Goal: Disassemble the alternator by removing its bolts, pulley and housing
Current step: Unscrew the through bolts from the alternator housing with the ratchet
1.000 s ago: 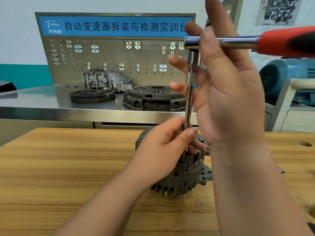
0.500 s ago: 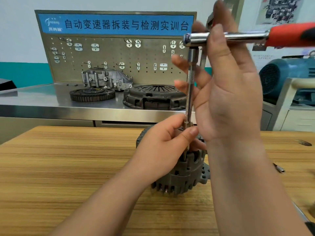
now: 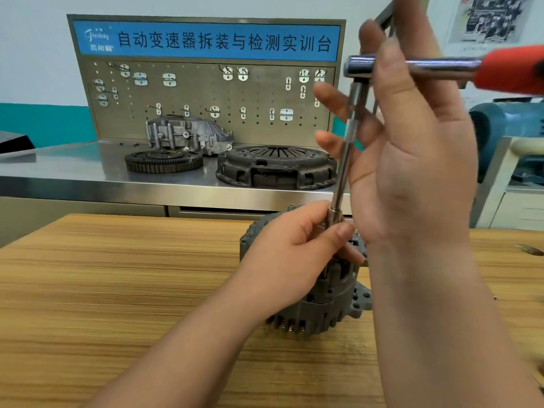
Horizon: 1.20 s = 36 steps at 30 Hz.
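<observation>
Head view: left hand [image 3: 294, 254] pinches the socket [image 3: 334, 219] atop the alternator [image 3: 323, 307], which stands on the tabletop [image 3: 117, 290] beneath both hands; right hand [image 3: 418, 160] is spread, fingers straight against the ratchet [image 3: 512, 69]. So loose a hold could let the tall extension [image 3: 344, 166] tilt and the socket slip free. One each of ratchet, extension, socket, alternator.

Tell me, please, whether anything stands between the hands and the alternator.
Only the tool itself: the left hand grips the socket on top of the alternator, and the right hand is up at the wrench head. Nothing else visible is in the way.
</observation>
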Motion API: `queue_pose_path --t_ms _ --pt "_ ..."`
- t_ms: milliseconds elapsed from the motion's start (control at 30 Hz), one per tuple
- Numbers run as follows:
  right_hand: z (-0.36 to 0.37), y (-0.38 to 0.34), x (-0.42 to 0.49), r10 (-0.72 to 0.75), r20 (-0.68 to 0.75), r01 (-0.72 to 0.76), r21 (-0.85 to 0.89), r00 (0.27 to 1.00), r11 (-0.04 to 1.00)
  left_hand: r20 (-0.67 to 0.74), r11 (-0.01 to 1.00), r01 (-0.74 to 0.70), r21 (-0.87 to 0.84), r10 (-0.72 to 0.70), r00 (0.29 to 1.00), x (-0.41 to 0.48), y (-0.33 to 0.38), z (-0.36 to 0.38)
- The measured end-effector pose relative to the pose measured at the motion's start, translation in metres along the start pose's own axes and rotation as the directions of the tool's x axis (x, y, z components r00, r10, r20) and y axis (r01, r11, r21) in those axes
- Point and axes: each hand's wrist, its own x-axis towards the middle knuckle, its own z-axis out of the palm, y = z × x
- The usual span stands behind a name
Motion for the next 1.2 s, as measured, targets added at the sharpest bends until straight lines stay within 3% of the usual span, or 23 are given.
queue_pose_path --t_ms 100,333,433,567,833,1033,1200 --pt "0.0021 0.0009 0.0000 -0.006 0.035 0.006 0.004 0.999 1.000 -0.007 0.999 -0.020 0.027 0.020 1.000 0.0004 -0.0009 -0.0005" --pt "-0.0077 -0.0001 0.0060 0.240 -0.060 -0.231 0.129 0.969 0.964 0.092 0.999 -0.049 -0.009 0.050 0.995 -0.0022 0.0030 -0.0037" --pt "-0.0062 0.0004 0.0032 0.129 -0.071 -0.123 0.085 0.989 0.989 0.051 0.999 -0.036 0.038 0.034 0.998 0.0003 0.0022 -0.0029" --pt "-0.0008 -0.0018 0.0009 -0.011 0.017 0.011 -0.008 1.000 1.000 0.009 0.997 -0.026 0.075 0.026 1.000 -0.0005 0.0028 -0.0015" --pt "-0.0034 -0.0007 0.0036 0.262 0.015 -0.262 0.094 0.965 0.960 0.051 0.999 -0.022 -0.024 0.023 0.998 -0.0022 0.0035 -0.0016" --pt "0.0016 -0.0006 0.0008 0.023 0.031 -0.023 0.002 0.999 1.000 -0.007 0.999 -0.010 0.032 0.010 1.000 0.0008 0.0006 -0.0013" --pt "-0.0018 -0.0002 0.0018 0.132 -0.002 -0.132 0.066 0.991 0.989 0.037 0.999 -0.035 -0.016 0.036 0.999 -0.0020 0.0018 -0.0021"
